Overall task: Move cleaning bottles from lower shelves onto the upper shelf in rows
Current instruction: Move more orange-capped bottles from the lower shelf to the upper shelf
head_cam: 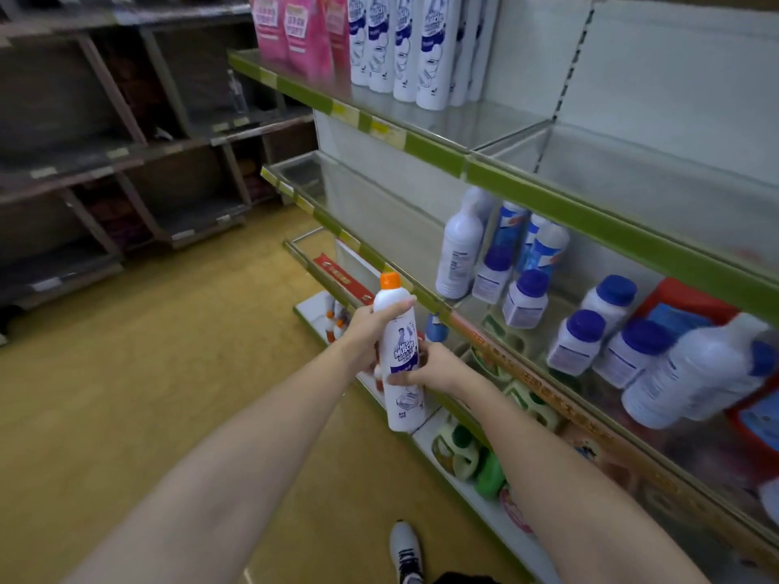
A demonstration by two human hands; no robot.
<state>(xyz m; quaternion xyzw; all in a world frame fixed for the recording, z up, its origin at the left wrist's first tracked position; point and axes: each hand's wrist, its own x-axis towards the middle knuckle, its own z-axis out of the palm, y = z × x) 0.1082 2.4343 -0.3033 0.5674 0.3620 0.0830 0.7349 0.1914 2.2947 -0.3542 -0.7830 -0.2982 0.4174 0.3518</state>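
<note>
Head view: both hands hold one white bottle (398, 360) upright in the aisle, out in front of the shelf edge. The left hand (363, 330) wraps its upper body, thumb across the shoulder under the orange cap (389, 280); the right hand (434, 366) curls round its lower half. It looks rigid, smooth plastic (probably full, so fairly heavy); mid-body is the safest hold. Above the hands, the upper shelf (459, 120) has bare room right of the bottle row (400, 48); its green lip (434, 147) must be cleared.

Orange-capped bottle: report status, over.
Left hand and right hand both grip orange-capped bottle, upright, off the shelves. Upper shelf has open space beside white bottles. Nothing blocking.
</note>
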